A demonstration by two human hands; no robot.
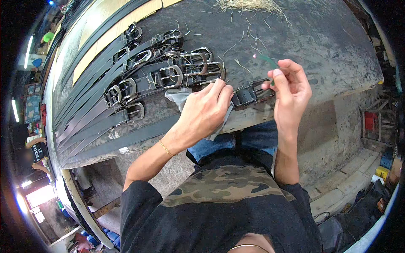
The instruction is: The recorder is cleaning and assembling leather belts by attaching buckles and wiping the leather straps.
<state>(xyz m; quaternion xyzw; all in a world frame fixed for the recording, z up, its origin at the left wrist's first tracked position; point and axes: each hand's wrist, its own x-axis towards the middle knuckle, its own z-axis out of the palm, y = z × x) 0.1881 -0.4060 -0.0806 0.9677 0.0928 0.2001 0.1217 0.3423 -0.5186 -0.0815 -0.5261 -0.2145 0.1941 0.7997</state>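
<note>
My left hand (206, 107) is closed over a black belt (244, 96) at the table's near edge. A pale grey cloth (176, 98) shows from under that hand. The belt's buckle end, with light stitching along its edges, sticks out to the right. Above the buckle my right hand (291, 95) pinches a slim green tool (266, 60) with a pale pink tip; its exact kind is unclear. The tool's tip points up and left, away from the belt. Left of my hands lie several black belts (90, 90) with metal buckles (172, 76) bunched together.
Loose pale threads (255, 40) are scattered over the dark worktable (320, 50), with a heap of straw-coloured strands (249, 5) at its far side. Yellowish strips (114, 40) lie at the far left. A person (37, 154) is at the left rim. A red object (370, 121) stands at right.
</note>
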